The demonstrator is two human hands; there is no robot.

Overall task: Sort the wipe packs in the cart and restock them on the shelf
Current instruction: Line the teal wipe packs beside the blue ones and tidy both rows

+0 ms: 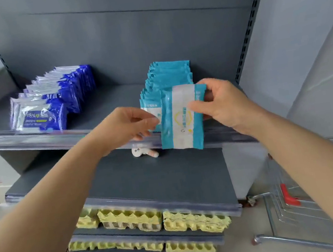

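A shop is showing here: grey slotted shelving (126, 45) is carrying clear price strips (32, 138), blue wipe packs (37, 118) and teal wipe packs (170, 73) are standing in rows, egg trays (129, 216) are lying stacked below, with a wire cart (283, 205) alongside

On the upper shelf (113, 99), the left row of wipe packs (54, 97) runs front to back, well apart from the right row of wipe packs (169, 74). The held wipe pack (180, 121) stands upright just before the right row, over the shelf's front rail, between the left hand (124, 128) at its left edge and the right hand (223, 103) at its right. Below, a small toy figure (143, 152) lies at the back of the lower shelf (158, 177). Egg trays (129, 216) sit on the two shelves beneath. The cart (287, 204) stands on the floor to the right.
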